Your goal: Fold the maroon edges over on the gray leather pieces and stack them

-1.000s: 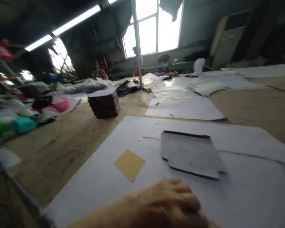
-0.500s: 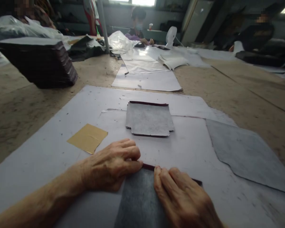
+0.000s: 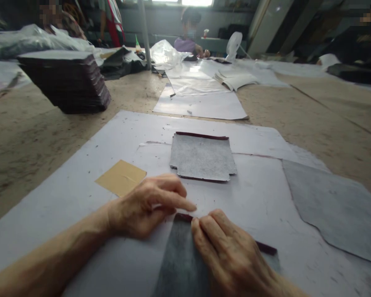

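Note:
A dark grey sheet of leather-like material (image 3: 181, 255) with a dark red folded strip (image 3: 267, 248) along its far edge lies in front of me. My right hand (image 3: 231, 247) presses bunched fingertips onto that folded edge and covers much of it. My left hand (image 3: 151, 202) is at the sheet's far left corner, forefinger stretched out just above the edge, the other fingers loosely curled; nothing is visible in it. Beyond the hands lies a lighter grey stack of notched pieces (image 3: 202, 159) with a dark red far edge. A tan square (image 3: 122, 177) lies left, partly behind my left hand.
White paper (image 3: 80, 185) covers the work area. A larger grey piece (image 3: 336, 206) lies at the right. A tall stack of dark pieces (image 3: 64, 82) stands at the far left. A metal pole (image 3: 144, 37), a fan (image 3: 234, 45) and several people are at the back.
My left hand has lifted its forefinger off the folded edge and stretched it out. My right hand has slid left along the edge. The whole view has shifted slightly.

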Tool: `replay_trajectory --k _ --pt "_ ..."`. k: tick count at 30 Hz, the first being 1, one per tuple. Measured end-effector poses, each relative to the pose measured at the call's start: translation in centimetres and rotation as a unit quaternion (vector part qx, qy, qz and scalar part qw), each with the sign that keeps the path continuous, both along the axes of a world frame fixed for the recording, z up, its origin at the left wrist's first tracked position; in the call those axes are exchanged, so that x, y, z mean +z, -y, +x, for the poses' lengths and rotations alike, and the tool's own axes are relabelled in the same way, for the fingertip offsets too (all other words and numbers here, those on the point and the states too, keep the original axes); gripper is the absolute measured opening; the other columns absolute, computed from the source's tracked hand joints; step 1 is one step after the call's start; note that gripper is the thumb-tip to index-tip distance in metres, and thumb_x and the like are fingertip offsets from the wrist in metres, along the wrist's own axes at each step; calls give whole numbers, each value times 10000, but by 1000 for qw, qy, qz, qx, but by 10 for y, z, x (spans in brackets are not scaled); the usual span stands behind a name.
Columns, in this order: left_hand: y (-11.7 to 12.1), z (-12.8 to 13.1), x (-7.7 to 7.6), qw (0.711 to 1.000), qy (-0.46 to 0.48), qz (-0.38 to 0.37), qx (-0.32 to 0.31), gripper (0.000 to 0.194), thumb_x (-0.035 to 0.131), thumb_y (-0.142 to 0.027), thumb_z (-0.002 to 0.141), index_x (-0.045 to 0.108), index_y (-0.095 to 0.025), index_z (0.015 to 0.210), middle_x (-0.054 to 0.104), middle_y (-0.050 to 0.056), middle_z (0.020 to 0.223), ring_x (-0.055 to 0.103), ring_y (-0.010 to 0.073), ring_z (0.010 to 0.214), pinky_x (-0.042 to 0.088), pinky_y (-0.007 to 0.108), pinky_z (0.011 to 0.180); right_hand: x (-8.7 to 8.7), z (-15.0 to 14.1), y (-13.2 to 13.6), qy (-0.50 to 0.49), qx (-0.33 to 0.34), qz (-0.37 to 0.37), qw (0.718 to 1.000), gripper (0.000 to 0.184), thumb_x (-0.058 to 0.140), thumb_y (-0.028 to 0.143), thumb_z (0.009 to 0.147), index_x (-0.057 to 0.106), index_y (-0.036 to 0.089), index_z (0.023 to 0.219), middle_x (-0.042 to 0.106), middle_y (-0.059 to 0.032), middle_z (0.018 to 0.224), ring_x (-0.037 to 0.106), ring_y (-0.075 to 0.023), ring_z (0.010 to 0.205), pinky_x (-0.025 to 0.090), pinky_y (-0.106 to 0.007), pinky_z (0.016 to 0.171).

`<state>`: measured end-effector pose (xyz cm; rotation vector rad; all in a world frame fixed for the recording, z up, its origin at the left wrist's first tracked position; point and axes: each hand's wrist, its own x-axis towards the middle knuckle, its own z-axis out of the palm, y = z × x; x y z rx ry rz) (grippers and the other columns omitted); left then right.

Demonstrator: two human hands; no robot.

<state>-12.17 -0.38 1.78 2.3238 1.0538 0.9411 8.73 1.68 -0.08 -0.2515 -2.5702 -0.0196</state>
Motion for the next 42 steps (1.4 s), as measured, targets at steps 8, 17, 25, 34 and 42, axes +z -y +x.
replay_trajectory --k 8,17,25,34,42 --pt "41 15 6 993 -20 -53 106 200 498 -93 784 630 -156 920 588 37 787 522 137 704 418 274 638 -6 2 -7 -26 10 -138 990 325 332 10 754 596 6 944 506 -131 766 443 -209 716 466 -358 589" --pt "63 32 -7 988 -92 5 124 266 431 -68 758 550 -115 991 554 89 873 494 178 779 420 347 695 -9 3 -9 15 20 -183 983 421 367 48 793 486 76 1196 492 -109 856 468 -190 774 486 -345 615" --pt "63 33 -1 982 -137 31 127 270 381 -79 753 551 -101 962 569 104 823 494 193 714 431 359 634 -7 2 -12 19 26 -156 987 421 365 53 791 483 72 1195 488 -105 823 480 -181 739 485 -315 572" --pt "60 34 -4 979 -149 32 137 280 403 -101 730 555 -89 965 571 108 840 494 204 723 406 368 633 -6 -2 -11 20 30 -113 993 390 338 65 792 499 42 1147 513 -118 821 475 -190 727 482 -320 561" --pt "64 35 -8 977 -143 26 157 254 478 -126 673 560 -127 914 541 79 839 472 188 733 371 352 657 -2 -7 -10 42 6 -177 983 392 329 53 797 544 112 1119 507 -90 787 481 -186 703 461 -313 558"
